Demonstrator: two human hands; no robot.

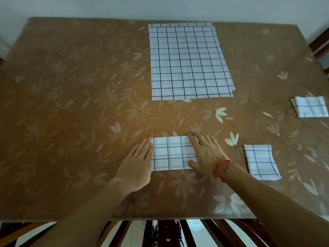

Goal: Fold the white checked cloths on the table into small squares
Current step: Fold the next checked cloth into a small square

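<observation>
Your right hand (206,154) hides the folded white checked cloth's (170,154) right end, your left hand (140,161) its near left corner.

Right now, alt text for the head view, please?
The left hand and right hand lie flat on the ends of a partly folded cloth near the front edge of the table. A near square and a far square lie folded to its right; unfolded cloths lie stacked beyond it.

Dim, soft indoor light; wide-angle view.
The table (71,90) sat in dull, even shade with a pale sheen on its near right corner; its edges bowed toward the frame's sides, and the far right folded cloth (310,106) looked slightly blurred.
</observation>
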